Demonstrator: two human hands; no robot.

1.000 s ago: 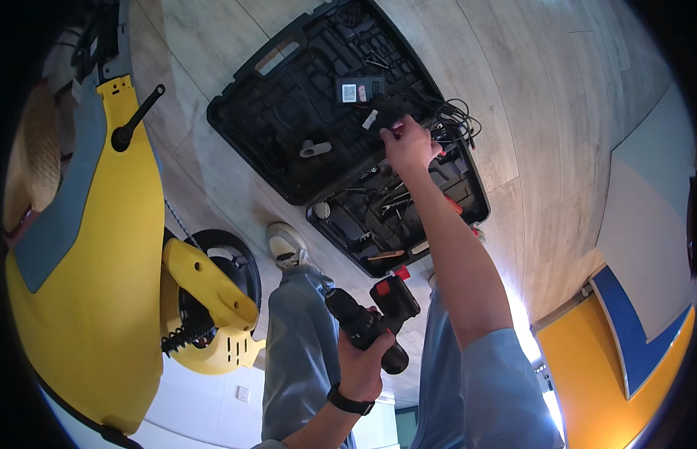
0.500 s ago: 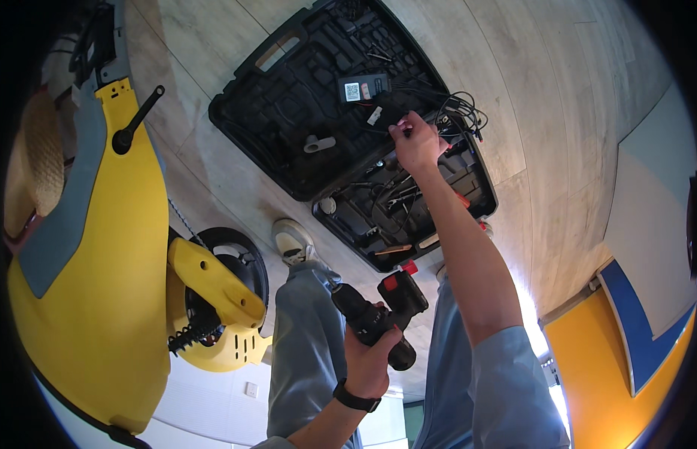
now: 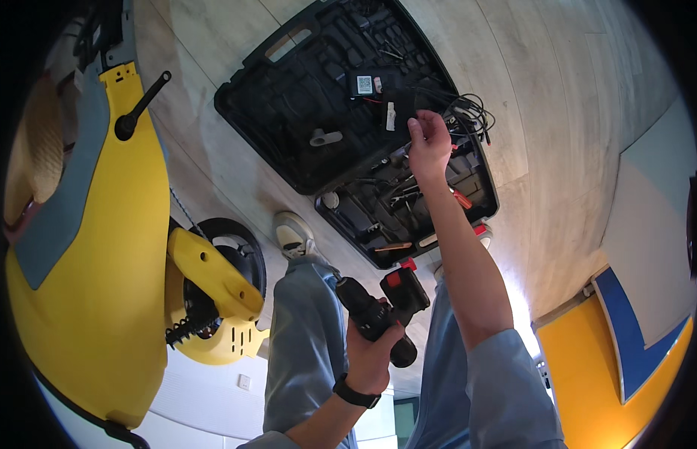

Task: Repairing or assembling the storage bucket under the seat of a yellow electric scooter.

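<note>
My left hand (image 3: 369, 352) is wrapped round a black cordless drill (image 3: 371, 314) with red details, held over my knees and tilted, its chuck toward the upper left. My right hand (image 3: 429, 150) reaches into the open black tool case (image 3: 277, 138). Its thumb and fingers are closed on the edge of a flat black block (image 3: 401, 111) with a white label. Beside the block lies a black box (image 3: 366, 84) with a printed code square and a red wire. Dark cables (image 3: 472, 116) spill over the case's right edge.
A grey handle-like piece (image 3: 326, 138) lies in the lid half. Pliers (image 3: 403, 198), a red-handled tool (image 3: 461, 197) and several small tools fill the nearer half. A yellow scooter-like vehicle (image 3: 101, 262) with a black wheel (image 3: 251, 254) stands at left. A yellow and blue panel (image 3: 580, 352) is at right.
The labelled black block has shifted and turned in my right hand, so its label now stands nearly upright. My left hand keeps the drill in about the same place.
</note>
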